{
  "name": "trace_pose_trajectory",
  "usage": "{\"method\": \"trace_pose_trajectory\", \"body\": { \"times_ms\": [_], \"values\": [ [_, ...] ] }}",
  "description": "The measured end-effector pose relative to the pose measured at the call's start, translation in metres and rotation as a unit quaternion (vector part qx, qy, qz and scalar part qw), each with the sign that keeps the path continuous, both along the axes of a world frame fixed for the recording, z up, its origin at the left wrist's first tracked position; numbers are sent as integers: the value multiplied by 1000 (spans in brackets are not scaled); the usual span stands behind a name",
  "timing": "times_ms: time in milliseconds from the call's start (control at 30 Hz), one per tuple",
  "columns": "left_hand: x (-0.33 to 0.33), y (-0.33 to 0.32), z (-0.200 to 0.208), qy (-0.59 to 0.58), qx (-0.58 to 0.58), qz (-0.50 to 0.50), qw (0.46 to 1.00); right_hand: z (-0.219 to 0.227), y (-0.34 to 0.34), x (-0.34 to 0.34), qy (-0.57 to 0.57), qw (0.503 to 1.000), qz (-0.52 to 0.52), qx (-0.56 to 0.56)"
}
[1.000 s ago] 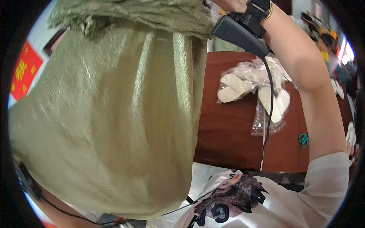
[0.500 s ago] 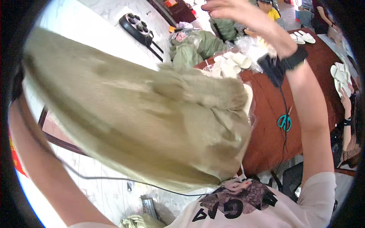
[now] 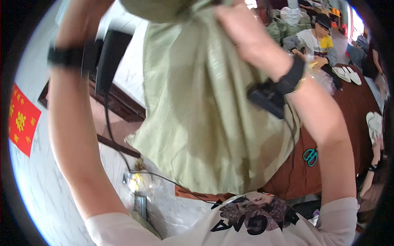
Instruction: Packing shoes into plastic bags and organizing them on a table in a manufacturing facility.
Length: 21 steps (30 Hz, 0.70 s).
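Green sack (image 3: 209, 119) swung to centre | glossy weave | vertical folds

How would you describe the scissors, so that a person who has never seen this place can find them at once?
Find the large table with the reddish-brown cover on the right. On it, to the right of the hanging green sack, lie the scissors. Their teal handle loops set them apart from the white slippers farther up.

Arms (image 3: 76, 143) raised, right elbow (image 3: 336, 133) bent, right hand (image 3: 246, 33) high, grip unclear
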<state>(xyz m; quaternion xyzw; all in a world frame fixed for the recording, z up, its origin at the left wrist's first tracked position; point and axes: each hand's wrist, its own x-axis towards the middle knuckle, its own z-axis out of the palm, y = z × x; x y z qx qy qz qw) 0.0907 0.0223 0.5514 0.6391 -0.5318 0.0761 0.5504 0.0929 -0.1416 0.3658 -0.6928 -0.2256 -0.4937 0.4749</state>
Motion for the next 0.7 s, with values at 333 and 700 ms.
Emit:
{"method": "trace_pose_trajectory", "body": {
  "times_ms": [333,700],
  "values": [
    [-12,356,-433,279,95,506,811,16,11,-23,129,948,188,221],
    [28,365,-455,32,72,576,813,-189,17,-40,335,905,67,-253]
  ]
}}
